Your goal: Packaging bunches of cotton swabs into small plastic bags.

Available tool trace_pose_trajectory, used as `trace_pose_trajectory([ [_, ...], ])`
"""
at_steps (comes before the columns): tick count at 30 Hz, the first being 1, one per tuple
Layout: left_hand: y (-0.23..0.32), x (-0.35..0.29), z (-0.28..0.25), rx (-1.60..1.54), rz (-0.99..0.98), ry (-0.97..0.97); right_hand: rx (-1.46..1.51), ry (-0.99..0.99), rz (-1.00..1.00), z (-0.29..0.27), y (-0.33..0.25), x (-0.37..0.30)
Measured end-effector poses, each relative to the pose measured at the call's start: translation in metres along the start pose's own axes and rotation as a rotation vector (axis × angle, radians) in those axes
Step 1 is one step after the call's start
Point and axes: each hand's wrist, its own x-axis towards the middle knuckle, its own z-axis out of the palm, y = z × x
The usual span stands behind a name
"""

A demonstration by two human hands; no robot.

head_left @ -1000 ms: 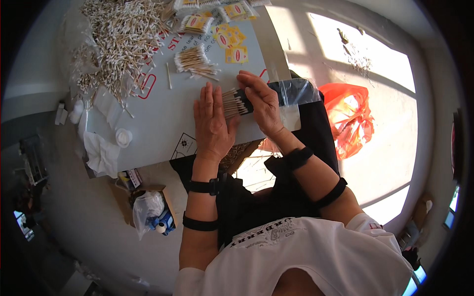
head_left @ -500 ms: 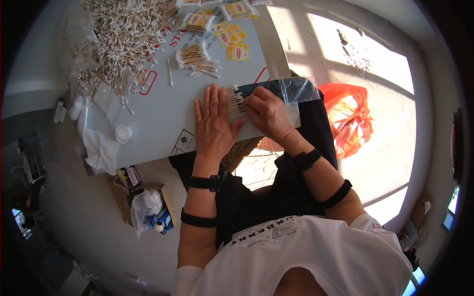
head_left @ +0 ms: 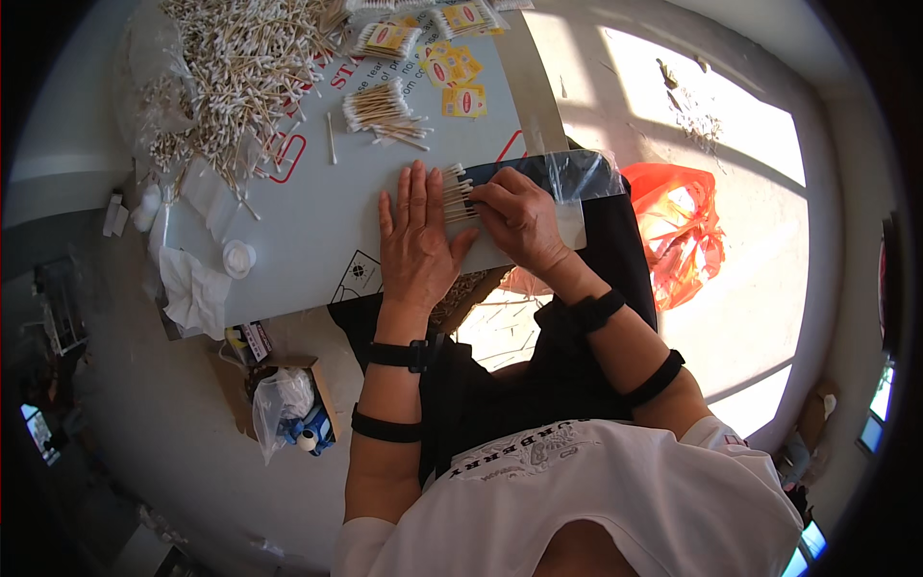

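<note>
A row of cotton swabs (head_left: 457, 197) lies side by side on the grey-white table, between my two hands. My left hand (head_left: 416, 231) rests flat beside the row with its fingers stretched out, its edge against the swab ends. At the other end of the row, the fingers of my right hand (head_left: 519, 213) are bent and pinched together at the swabs; what sits in the pinch is hidden. Clear plastic bags (head_left: 585, 176) lie over the table edge just beyond my right hand. A bundle of swabs (head_left: 377, 106) and one single swab (head_left: 332, 138) lie farther off.
A big heap of loose swabs (head_left: 240, 72) fills the far left of the table. Yellow cards (head_left: 450, 67) and filled packs (head_left: 388, 38) lie at the far side. Crumpled tissue (head_left: 192, 293) and a small white round container (head_left: 238, 259) are left. A red plastic bag (head_left: 678, 231) stands right.
My right fingers have shifted very slightly at the swab row. My left hand stays flat in the same place.
</note>
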Motion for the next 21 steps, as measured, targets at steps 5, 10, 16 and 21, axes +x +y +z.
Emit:
trace_pose_trajectory([
  [5,-0.001,0.000,0.001,0.006,-0.002,0.004,0.015,0.008,-0.001,0.000,-0.002,0.001],
  [10,0.000,0.000,0.001,0.011,-0.002,0.000,-0.007,-0.012,-0.007,0.000,-0.001,0.001],
  [16,-0.001,0.000,0.000,0.015,-0.002,0.002,0.005,-0.002,0.041,0.003,-0.004,0.003],
  [21,-0.001,0.000,0.001,-0.006,0.000,0.010,0.025,0.037,0.075,0.004,-0.002,0.011],
])
